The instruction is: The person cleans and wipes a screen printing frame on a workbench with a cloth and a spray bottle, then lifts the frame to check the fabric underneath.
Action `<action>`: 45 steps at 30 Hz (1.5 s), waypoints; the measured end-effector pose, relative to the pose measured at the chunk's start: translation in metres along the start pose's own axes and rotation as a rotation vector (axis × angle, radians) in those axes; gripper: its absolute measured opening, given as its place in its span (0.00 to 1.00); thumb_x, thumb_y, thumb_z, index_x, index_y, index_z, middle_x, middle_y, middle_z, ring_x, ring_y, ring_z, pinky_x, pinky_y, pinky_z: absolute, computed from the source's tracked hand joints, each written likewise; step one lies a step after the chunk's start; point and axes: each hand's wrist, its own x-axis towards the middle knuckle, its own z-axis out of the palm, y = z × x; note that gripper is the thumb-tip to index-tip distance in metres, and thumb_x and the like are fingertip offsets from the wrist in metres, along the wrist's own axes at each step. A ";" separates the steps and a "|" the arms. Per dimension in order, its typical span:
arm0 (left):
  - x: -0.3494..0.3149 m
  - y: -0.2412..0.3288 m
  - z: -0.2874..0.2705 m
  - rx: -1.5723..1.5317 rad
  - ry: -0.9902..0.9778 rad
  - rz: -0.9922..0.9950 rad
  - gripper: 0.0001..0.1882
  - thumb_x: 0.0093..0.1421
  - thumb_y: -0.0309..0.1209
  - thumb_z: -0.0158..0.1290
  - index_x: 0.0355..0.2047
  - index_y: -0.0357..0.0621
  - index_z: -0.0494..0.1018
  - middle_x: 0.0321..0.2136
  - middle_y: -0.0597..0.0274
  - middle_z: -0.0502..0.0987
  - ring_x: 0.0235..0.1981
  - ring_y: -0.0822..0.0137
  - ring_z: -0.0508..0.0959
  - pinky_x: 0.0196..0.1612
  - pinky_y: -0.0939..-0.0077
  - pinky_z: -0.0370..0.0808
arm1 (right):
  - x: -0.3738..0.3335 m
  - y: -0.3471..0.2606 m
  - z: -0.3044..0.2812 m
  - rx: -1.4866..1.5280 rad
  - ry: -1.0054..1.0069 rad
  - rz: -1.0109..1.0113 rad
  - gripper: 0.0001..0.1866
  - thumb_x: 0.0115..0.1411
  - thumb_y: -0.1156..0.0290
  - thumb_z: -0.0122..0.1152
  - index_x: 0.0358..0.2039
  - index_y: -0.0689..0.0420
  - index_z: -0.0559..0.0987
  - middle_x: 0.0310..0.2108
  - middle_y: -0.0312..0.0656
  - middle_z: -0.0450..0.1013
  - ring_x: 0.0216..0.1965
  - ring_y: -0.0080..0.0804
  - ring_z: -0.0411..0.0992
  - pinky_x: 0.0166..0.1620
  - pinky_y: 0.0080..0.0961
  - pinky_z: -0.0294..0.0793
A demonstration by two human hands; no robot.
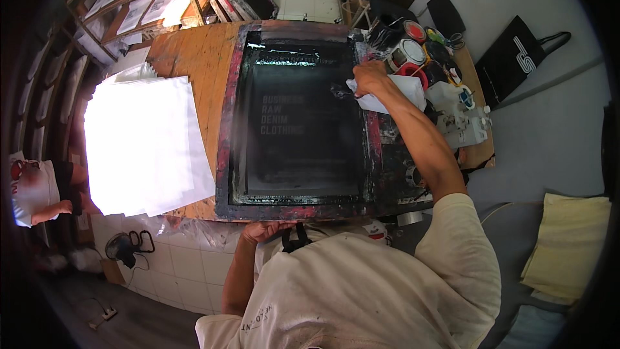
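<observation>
A screen-printing frame (pixel 227 129) lies on the wooden table in front of me. Its dark mesh (pixel 303 161) bears pale lettering, and wet black ink (pixel 287 63) glistens along the far end. Over the frame's right side, my right hand (pixel 371 77) is closed on a crumpled white wad (pixel 352 86), paper or cloth, I cannot tell which. Dark see-through film or ink shows just left of its fingers. At the near edge, my left hand (pixel 265 230) grips the frame's rim from below; part of its fingers is hidden.
Left of the frame lies a stack of white sheets (pixel 148 148). On the right stand ink cans (pixel 407 55), a white container (pixel 410 92) and a sewing-machine-like device (pixel 458 119). Shelves (pixel 135 6) rise at the back left. Another person (pixel 45 187) stands at far left.
</observation>
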 end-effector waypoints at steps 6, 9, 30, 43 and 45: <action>-0.002 0.001 0.001 0.017 0.038 0.005 0.30 0.61 0.40 0.51 0.60 0.38 0.59 0.57 0.50 0.66 0.57 0.54 0.67 0.63 0.53 0.61 | 0.001 0.000 0.006 0.003 -0.015 0.024 0.28 0.39 0.51 0.75 0.41 0.51 0.82 0.43 0.39 0.78 0.46 0.37 0.76 0.46 0.32 0.75; -0.004 0.003 0.004 0.027 0.072 -0.002 0.30 0.60 0.39 0.52 0.59 0.38 0.60 0.56 0.50 0.67 0.56 0.55 0.69 0.62 0.53 0.62 | -0.001 0.005 0.016 0.052 0.031 0.012 0.28 0.39 0.51 0.74 0.41 0.52 0.82 0.43 0.40 0.77 0.46 0.38 0.76 0.46 0.32 0.75; -0.005 0.008 0.019 0.087 0.235 -0.078 0.28 0.52 0.37 0.61 0.54 0.47 0.68 0.51 0.58 0.73 0.54 0.59 0.71 0.58 0.53 0.63 | -0.235 0.237 0.012 0.934 1.381 0.881 0.34 0.45 0.65 0.73 0.49 0.64 0.67 0.43 0.54 0.73 0.46 0.44 0.73 0.50 0.32 0.71; -0.009 0.006 0.018 0.045 0.307 -0.088 0.32 0.49 0.38 0.63 0.54 0.46 0.68 0.54 0.58 0.71 0.58 0.55 0.67 0.62 0.49 0.58 | -0.129 0.293 0.172 1.058 0.740 0.998 0.35 0.43 0.65 0.71 0.50 0.69 0.67 0.48 0.61 0.70 0.51 0.51 0.69 0.55 0.36 0.67; -0.007 0.006 0.014 0.063 0.289 -0.105 0.32 0.48 0.37 0.63 0.54 0.46 0.68 0.54 0.58 0.71 0.57 0.56 0.68 0.61 0.49 0.59 | -0.129 0.304 0.182 0.936 0.507 1.006 0.37 0.43 0.63 0.72 0.51 0.67 0.69 0.49 0.58 0.71 0.52 0.48 0.69 0.54 0.33 0.69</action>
